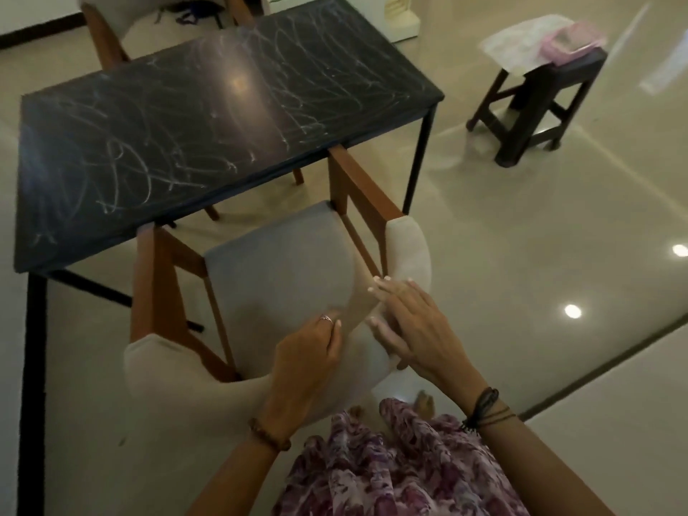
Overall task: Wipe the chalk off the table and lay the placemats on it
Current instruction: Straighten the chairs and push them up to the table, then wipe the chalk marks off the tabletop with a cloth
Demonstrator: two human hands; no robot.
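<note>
Head camera, looking down and forward over my two bare hands. Both rest on the curved, pale padded back of a chair (283, 270) that stands between me and the table (56, 188). My left hand (309, 351) curls over the top edge of the backrest, fingers bent onto the fabric, a ring on one finger and a bead bracelet at the wrist. My right hand (413, 325) lies just beside it, fingers stretched out and spread flat, gripping nothing that I can see; dark cords circle that wrist. Neither hand holds a cloth.

The table lies ahead and to my left, beyond the chair seat. Its long axis runs from near left to far right across the view. Its top is dark and glossy, covered almost everywhere in pale, looping chalk scribbles (123, 169), with a lamp glare near the middle. My left hand is the nearer one to it, though the chair is in the way of both.

Far off to my right, well apart from the table, a dark wooden stool (536, 106) carries a pale sheet (521, 42), perhaps the placemats, with a pink object (569, 41) on top; both are too blurred to name surely. A second chair (111, 27) sits at the table's far side. I judge the wiping has not begun, and the chair likely needs shifting first.
</note>
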